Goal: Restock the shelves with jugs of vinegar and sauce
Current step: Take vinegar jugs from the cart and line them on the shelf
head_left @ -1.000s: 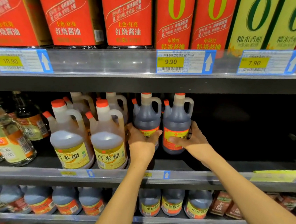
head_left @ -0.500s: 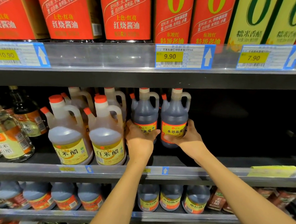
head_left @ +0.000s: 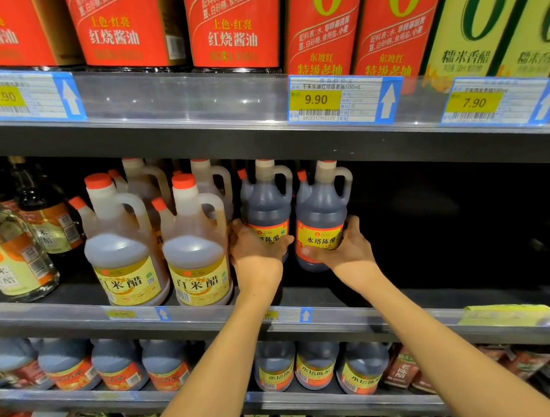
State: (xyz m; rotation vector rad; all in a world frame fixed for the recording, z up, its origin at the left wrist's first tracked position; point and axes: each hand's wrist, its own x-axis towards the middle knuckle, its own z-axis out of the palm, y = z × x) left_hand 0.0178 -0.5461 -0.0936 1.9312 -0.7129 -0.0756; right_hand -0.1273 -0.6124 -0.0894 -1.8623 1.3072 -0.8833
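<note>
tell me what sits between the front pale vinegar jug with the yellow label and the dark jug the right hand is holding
In the head view, another dark jug stands between them, gripped by the left hand.

translucent plastic jugs (head_left: 321, 210), glossy paper labels (head_left: 320, 241)

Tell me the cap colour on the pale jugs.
Orange-red caps, clearest in the head view.
</note>
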